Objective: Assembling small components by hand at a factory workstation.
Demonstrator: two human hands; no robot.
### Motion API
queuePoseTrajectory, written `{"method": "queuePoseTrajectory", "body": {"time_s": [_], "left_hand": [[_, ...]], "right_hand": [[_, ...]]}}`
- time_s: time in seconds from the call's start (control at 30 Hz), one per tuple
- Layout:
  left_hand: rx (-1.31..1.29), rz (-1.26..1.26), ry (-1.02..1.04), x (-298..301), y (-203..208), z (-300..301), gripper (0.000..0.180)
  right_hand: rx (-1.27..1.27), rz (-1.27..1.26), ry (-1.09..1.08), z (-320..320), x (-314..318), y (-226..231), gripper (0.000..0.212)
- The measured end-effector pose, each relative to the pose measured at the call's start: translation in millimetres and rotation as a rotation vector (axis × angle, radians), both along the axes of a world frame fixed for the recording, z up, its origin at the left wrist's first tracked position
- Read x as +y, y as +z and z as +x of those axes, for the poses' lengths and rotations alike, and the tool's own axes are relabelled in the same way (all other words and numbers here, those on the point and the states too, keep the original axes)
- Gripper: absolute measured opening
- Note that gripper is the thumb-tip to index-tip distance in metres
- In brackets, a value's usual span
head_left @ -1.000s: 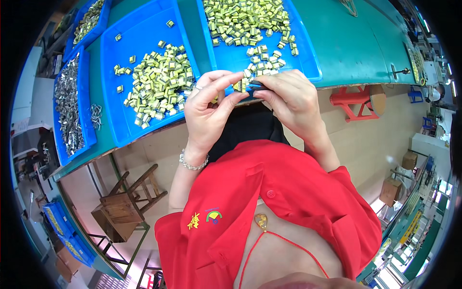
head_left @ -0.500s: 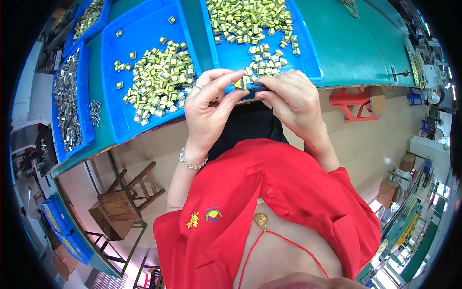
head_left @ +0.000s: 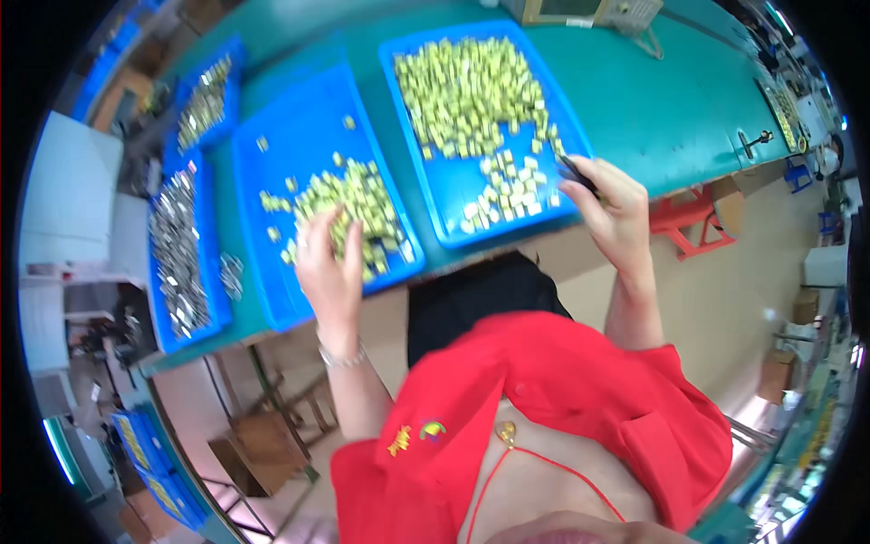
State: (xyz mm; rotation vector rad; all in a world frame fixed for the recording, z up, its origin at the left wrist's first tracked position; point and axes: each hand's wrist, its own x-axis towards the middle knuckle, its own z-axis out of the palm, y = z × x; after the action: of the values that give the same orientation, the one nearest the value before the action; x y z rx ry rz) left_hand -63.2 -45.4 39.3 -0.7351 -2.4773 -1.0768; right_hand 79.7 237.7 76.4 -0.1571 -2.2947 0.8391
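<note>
My left hand (head_left: 328,272) is over a heap of small yellow block-shaped parts (head_left: 367,204) in the middle blue tray (head_left: 272,304). Thumb and fingers are spread apart at the heap, and no part shows between them. By the right edge of another blue tray (head_left: 455,238), my right hand (head_left: 618,208) grips a slim dark tool (head_left: 578,174), its tip pointing up and left. What kind of tool it is, I cannot make out. More yellow parts (head_left: 467,86) fill that tray, with a smaller group (head_left: 507,186) near its front.
Left of the middle tray, a narrow blue tray (head_left: 217,304) holds shiny metal pieces (head_left: 181,263). A few metal pieces (head_left: 232,275) lie beside it on the green table (head_left: 643,109). A grey box-like device (head_left: 580,11) stands at the back. A red stool (head_left: 693,222) is beyond the table's front edge.
My hands were together, with a yellow part and the tool between them. Now they are apart: the left is down at the middle heap, the right has moved right with the tool. The view has shifted.
</note>
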Motion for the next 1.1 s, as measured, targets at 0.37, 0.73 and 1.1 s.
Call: {"method": "queuePoseTrajectory", "body": {"time_s": [0.37,0.73,1.1], "left_hand": [[0.081,-0.260,0.053,-22,-34,-13,0.023],[0.142,-0.352,0.095,-27,-37,-20,0.028],[0.175,-0.259,0.054,-24,-30,-18,0.030]], "right_hand": [[-0.321,-0.011,-0.414,-28,133,-49,0.024],[-0.457,0.153,-0.519,-64,141,-101,0.025],[-0.351,0.329,-0.455,-52,151,-98,0.025]]}}
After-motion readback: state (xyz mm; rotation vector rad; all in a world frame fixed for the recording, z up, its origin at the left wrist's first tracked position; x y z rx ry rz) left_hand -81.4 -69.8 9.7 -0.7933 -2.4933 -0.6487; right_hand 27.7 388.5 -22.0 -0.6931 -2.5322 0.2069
